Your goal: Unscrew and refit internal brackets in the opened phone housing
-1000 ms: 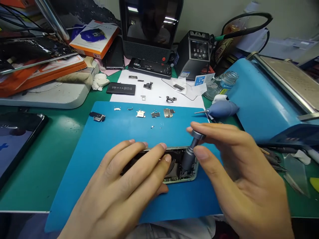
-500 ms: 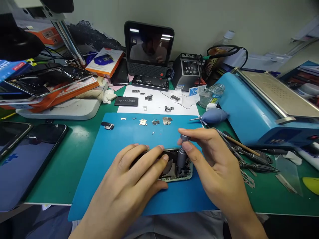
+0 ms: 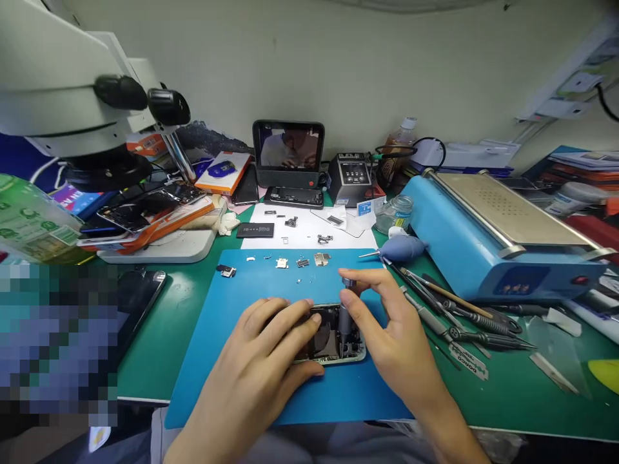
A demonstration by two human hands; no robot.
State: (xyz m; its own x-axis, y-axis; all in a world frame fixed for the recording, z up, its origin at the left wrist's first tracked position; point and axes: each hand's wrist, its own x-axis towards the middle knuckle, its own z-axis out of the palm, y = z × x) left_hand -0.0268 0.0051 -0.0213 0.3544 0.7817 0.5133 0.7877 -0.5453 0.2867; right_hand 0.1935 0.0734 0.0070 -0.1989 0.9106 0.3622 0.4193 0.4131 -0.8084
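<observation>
An opened phone [image 3: 333, 341] lies on the blue work mat [image 3: 242, 361], its insides facing up. My left hand [image 3: 261, 361] rests flat on the phone's left part and pins it down. My right hand [image 3: 387, 335] grips a grey screwdriver [image 3: 345, 316] that stands upright with its tip in the phone's right end; thumb and fingers pinch the top of the handle. Small metal parts [image 3: 302, 262] and screws lie in a row along the mat's far edge.
A white sheet [image 3: 309, 232] with a battery and more parts lies behind the mat. Tweezers and tools [image 3: 454, 316] lie to the right beside a blue machine [image 3: 483, 245]. A blower bulb [image 3: 403, 247], a soldering station [image 3: 353, 177], a microscope [image 3: 72, 96] and phones at left surround the mat.
The camera has tilted up and drawn back, so more of the bench and wall shows. Both hands have stayed on the phone, the screwdriver still upright in it.
</observation>
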